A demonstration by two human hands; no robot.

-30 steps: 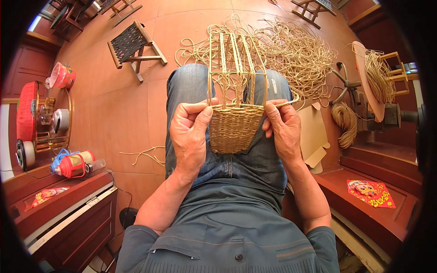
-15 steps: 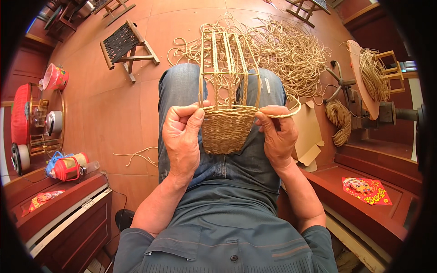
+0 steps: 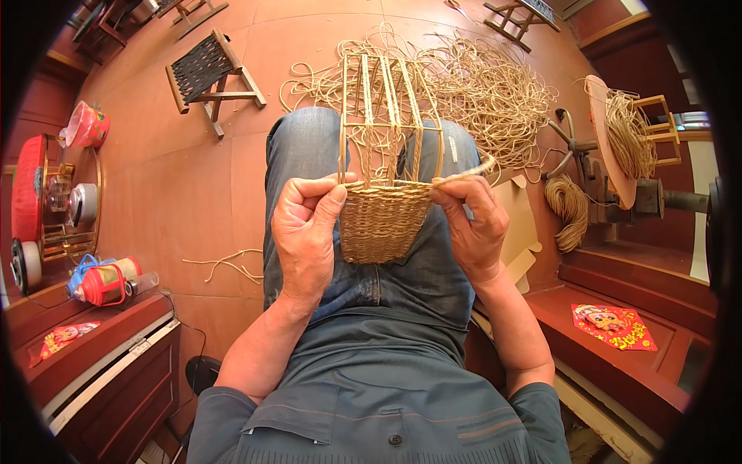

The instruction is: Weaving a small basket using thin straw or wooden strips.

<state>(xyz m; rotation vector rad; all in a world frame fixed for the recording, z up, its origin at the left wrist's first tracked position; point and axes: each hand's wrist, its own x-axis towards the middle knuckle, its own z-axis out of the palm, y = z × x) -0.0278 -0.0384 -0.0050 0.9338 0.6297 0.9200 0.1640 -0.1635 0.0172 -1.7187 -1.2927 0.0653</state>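
Holding a half-made woven basket [image 3: 382,220] over the lap, the person sits and works with both hands. The basket has a tight woven bottom part, and bare upright sticks [image 3: 386,116] rise from it like a little cage. It rests above the blue jeans [image 3: 309,155], between the two hands.

The left hand [image 3: 305,236] grips the left side of the basket. Its fingers curl around the edge and the thumb presses on the woven part. The right hand [image 3: 471,228] holds the right side, and its fingers pinch a flat strand [image 3: 468,172] that sticks out to the right at the top row.

To do this step well, I think the strand should be pulled snug and pushed down close to the row under it, so no gaps show. The left hand should keep the basket steady so the sticks do not bend.

A big messy pile of loose strands [image 3: 495,85] lies on the smooth orange-brown floor [image 3: 193,201] past the knees. A small stool with a dark woven seat [image 3: 205,69] stands to the left. A few loose bits of strand [image 3: 228,263] lie on the floor near the left leg. To the right sits a wheel-like stand wound with more strands [image 3: 618,139], and a coil [image 3: 568,209] hangs just beside it. Red tins and a tray [image 3: 46,201] sit at the far left, on a low dark red ledge.
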